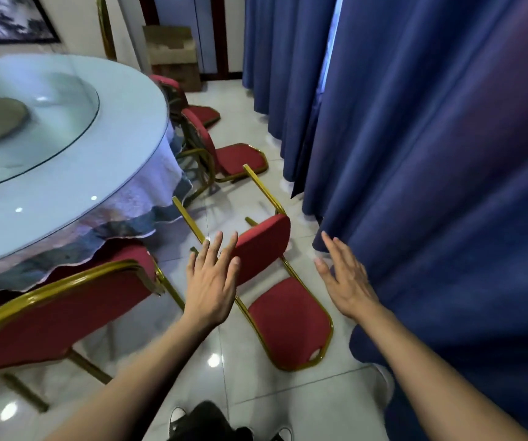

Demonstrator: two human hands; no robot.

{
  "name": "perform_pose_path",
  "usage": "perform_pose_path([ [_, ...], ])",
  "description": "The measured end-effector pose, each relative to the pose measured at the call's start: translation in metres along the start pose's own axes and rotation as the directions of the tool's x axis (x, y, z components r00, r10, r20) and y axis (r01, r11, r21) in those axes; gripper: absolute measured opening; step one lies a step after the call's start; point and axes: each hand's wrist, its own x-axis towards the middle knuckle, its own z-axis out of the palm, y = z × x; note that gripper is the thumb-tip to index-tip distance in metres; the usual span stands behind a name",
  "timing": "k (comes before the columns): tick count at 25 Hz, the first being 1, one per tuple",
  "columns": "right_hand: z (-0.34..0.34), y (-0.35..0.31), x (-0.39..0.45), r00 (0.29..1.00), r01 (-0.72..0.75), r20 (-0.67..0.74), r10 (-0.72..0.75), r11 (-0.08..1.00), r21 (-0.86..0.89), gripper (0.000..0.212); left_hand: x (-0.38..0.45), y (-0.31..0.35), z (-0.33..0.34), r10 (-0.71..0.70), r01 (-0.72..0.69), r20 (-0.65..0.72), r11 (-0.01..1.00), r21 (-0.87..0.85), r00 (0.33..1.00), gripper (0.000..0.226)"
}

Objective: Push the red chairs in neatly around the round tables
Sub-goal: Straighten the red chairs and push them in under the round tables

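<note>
While both hands hover above it with fingers straight and spread, holding nothing, a tipped red chair (275, 281) lies on its back on the tiled floor (224, 361) at the centre of the view, gold legs pointing toward twelve o'clock. The left hand (213, 283) is over the chair's upturned seat pad; whether it touches cannot be told. The right hand (345, 281) hangs at three o'clock of the chair, just beside the blue curtain (431, 186).

Four red chairs show in all. Two more tipped chairs, the middle chair (234, 157) and the far chair (199, 109), lie on the floor at twelve o'clock along the table's edge. One upright chair (65, 313) stands at nine o'clock, tucked against the round table (129, 128).

On the table a glass turntable (49, 116) rests, and a white cloth hangs over the rim. A cardboard box (173, 52) sits at twelve o'clock by the wall. Curtain folds crowd the passage at three o'clock, leaving a narrow strip of floor. Black sneakers (176, 418) show at six o'clock.
</note>
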Motion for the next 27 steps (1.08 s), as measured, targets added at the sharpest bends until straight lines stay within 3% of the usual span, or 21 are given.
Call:
perform_pose_path([
  [7,-0.010,0.058,0.027,0.999,0.029,0.036,-0.030,0.999,0.024,0.071,0.013,0.035,0.039,-0.055,0.055,0.020,0.998,0.024,0.998,0.064],
  [20,0.002,0.106,0.137,0.984,0.053,0.171,-0.057,0.998,0.026,0.068,0.093,0.049,0.115,-0.208,0.209,0.028,0.978,-0.010,0.978,0.061],
  [27,0.013,0.163,0.180,0.940,0.123,0.314,-0.131,0.991,0.044,0.074,0.086,0.076,0.176,-0.393,0.393,0.002,0.920,-0.001,0.920,0.061],
])
